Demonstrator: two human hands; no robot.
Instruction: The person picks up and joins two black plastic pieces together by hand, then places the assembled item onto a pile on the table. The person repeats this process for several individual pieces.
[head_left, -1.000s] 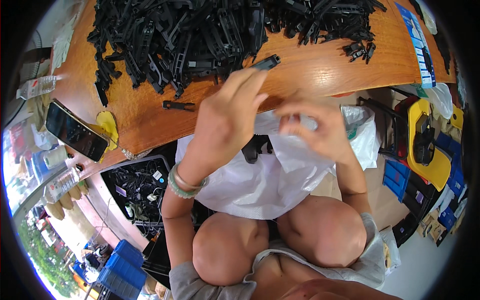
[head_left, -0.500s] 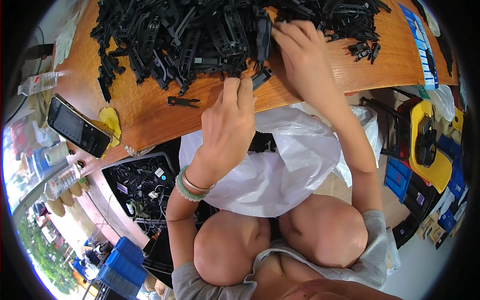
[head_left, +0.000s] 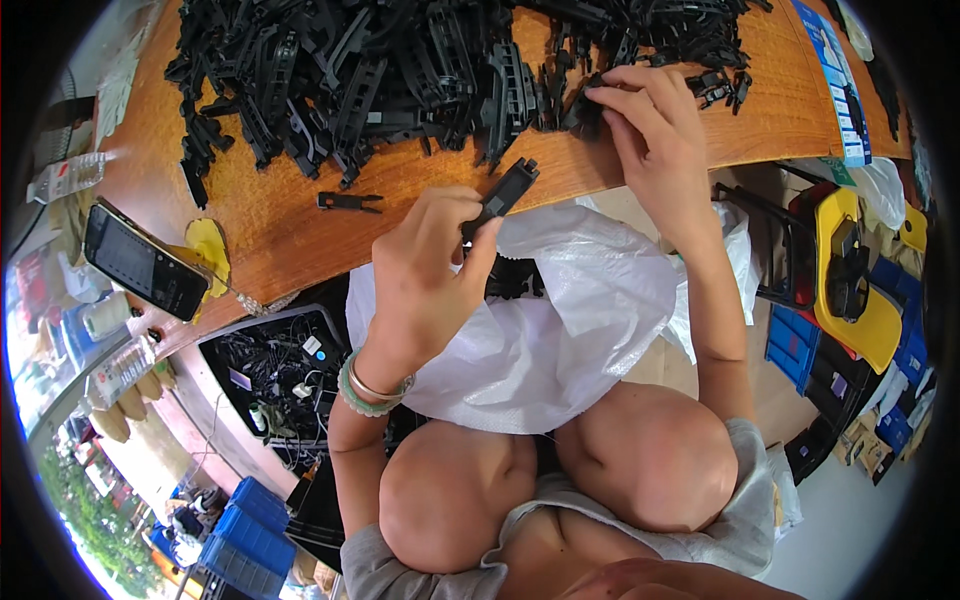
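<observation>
A long black plastic part (head_left: 510, 188) is pinched between the thumb and fingers of my left hand (head_left: 425, 265), tilted up to the right near the table's front edge. To its right, my right hand (head_left: 655, 145) has its fingertips closed on a small black plastic part (head_left: 586, 112) at the near edge of the pile; the fingers partly hide it. The large pile of black plastic parts (head_left: 350, 85) spreads over the far side of the wooden table (head_left: 290, 220). One small black clip (head_left: 348, 202) lies apart in front of the pile.
A white woven sack (head_left: 570, 340) hangs open below the table edge, over my knees, with black parts inside. At the left stand a phone (head_left: 145, 260) and a yellow cloth (head_left: 208, 250). A bin of black parts (head_left: 270, 370) is below. A yellow chair (head_left: 840, 290) stands right.
My left hand has drawn back toward me with the black part lifted off the table. My right hand has shifted right and slightly nearer, leaving the long part it was at.
</observation>
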